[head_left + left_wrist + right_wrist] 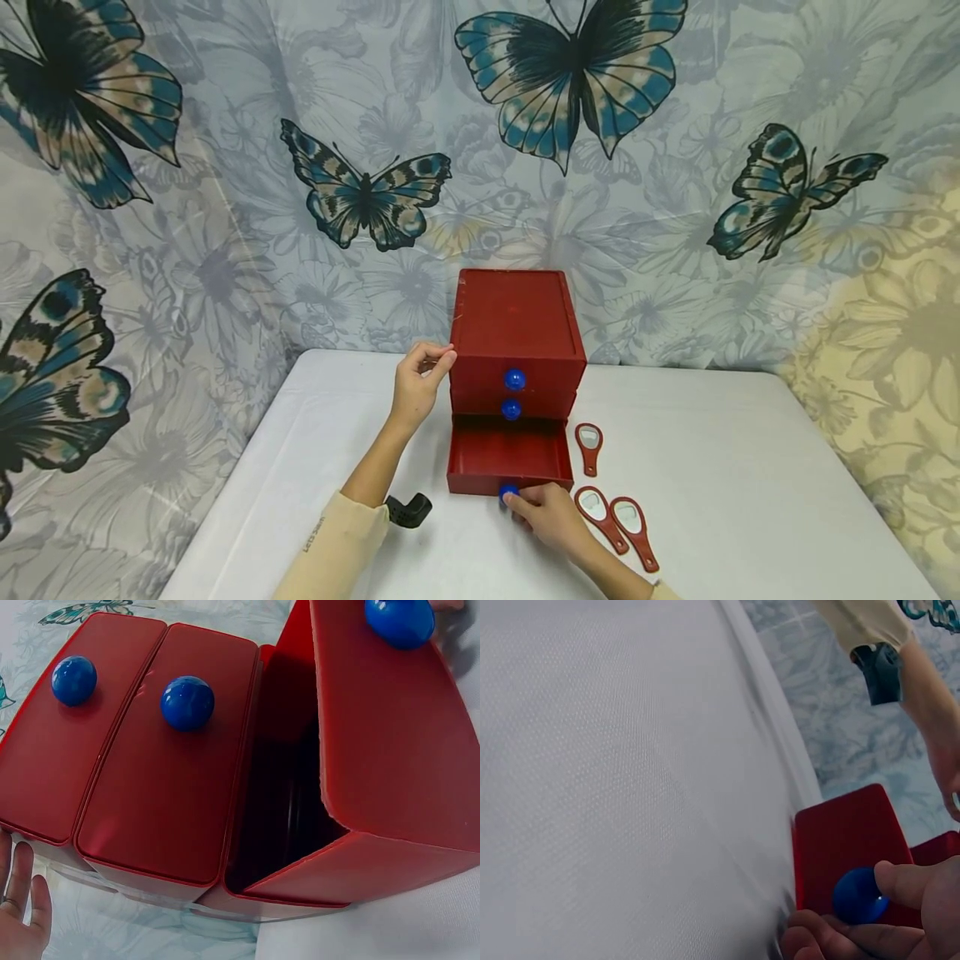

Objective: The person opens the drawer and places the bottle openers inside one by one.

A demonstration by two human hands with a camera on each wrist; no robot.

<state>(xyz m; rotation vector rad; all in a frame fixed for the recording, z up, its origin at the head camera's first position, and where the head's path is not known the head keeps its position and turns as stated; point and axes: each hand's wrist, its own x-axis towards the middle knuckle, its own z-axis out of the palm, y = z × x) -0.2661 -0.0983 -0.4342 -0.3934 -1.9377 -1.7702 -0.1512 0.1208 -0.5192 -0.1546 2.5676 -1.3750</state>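
Observation:
A red drawer cabinet [517,312] with blue round knobs stands on the table. Its bottom drawer [510,450] is pulled out and the part in view holds nothing. My right hand [551,515] pinches that drawer's blue knob [859,895] between thumb and fingers. At the cabinet's left side, my left hand [422,387] touches the upper edge with its fingertips. The left wrist view shows its fingers fairly straight beside the cabinet wall. The two upper drawers, with a top knob [74,680] and a middle knob [187,703], are closed.
To the right of the cabinet lie three red-handled tools with pale oval heads, perhaps magnifiers: one tool [589,448] higher up, a second tool [600,518] and a third tool [634,532] nearer. A white cloth [720,467] covers the table. Behind hangs a butterfly-print curtain [637,217].

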